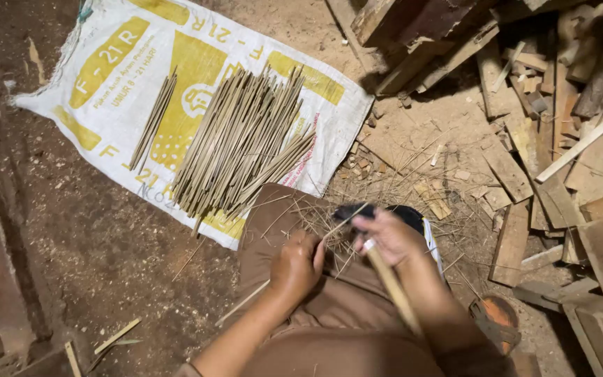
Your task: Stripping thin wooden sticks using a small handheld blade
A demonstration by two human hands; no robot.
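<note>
Two hands work over the person's lap: the left hand (296, 267) has its fingers curled tight around a thin bamboo strip (246, 301), and the right hand (389, 236) grips a wooden-handled knife (393, 287) against it. Beyond the knees, a heap of split sticks (240, 143) lies on a white and yellow sack (116, 66) spread on the dirt floor, with scrap wood (560, 139) to the right.

Spread flat on the dirt floor (92, 251), a white and yellow woven sack (106, 63), carrying a broad pile of thin bamboo sticks (242, 143) near its middle and a slim separate bundle (153, 120) just left of that pile. Right of the sack, heaped scrap wood planks (546, 126) and pale shavings (413, 181). Below the sack's lower left corner, one loose splinter (116, 335).
</note>
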